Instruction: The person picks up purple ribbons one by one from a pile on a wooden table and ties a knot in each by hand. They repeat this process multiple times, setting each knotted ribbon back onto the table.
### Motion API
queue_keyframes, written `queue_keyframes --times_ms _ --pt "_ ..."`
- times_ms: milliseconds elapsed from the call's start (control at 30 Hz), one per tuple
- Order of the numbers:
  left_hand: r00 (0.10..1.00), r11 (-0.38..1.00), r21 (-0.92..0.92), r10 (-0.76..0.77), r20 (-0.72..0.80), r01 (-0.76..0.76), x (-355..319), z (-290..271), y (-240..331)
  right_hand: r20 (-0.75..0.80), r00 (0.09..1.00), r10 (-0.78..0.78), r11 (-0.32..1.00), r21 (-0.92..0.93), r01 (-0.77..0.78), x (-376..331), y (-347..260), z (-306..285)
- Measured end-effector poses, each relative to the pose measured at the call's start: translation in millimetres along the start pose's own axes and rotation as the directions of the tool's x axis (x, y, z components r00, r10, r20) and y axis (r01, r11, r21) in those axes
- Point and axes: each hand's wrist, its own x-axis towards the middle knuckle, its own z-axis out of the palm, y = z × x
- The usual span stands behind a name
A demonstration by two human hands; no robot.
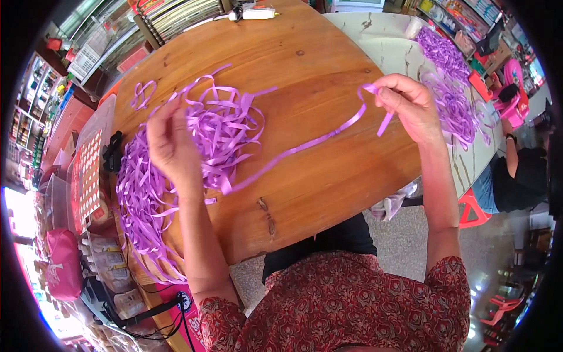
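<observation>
A strip of purple ribbon (314, 141) stretches across the wooden table, from the tangled ribbon pile (226, 126) toward the right. My right hand (410, 105) is raised at the table's right side, with thumb and fingers pinched on this strip near its end. A short tail of ribbon hangs below those fingers. Over the left part of the pile is my left hand (170, 141), its fingers smeared by motion. Whether anything is between them I cannot make out. More purple ribbon spills down the table's left edge below that hand.
The wooden table (305, 76) has a glue gun (258, 13) at its far edge. A marbled white table (387, 44) to the right bears more ribbon heaps (454, 108). Another person (522, 176) sits at the far right. Bottles and cables crowd the lower left.
</observation>
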Motion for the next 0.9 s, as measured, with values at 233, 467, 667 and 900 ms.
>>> queue_keyframes --times_ms 233,467,667,900 --pt "0.835 0.902 -0.341 -0.036 0.549 0.263 -42.5 58.8 73.7 0.371 0.921 -0.116 0.930 -0.286 0.232 4.1 -32.6 29.3" --pt "0.567 0.682 -0.228 -0.324 0.757 0.695 -58.9 79.4 101.9 0.210 0.935 -0.285 0.781 -0.515 0.353 -2.8 -34.1 26.5" --pt "0.766 0.932 -0.078 -0.241 0.596 0.354 -51.1 46.7 70.5 0.086 0.984 -0.155 0.897 -0.406 0.176 -20.6 -4.6 -11.0" --pt "0.817 0.991 0.082 0.043 0.575 -0.110 -56.2 62.6 80.3 0.056 0.975 -0.216 0.899 -0.379 0.221 -20.5 0.1 15.2"
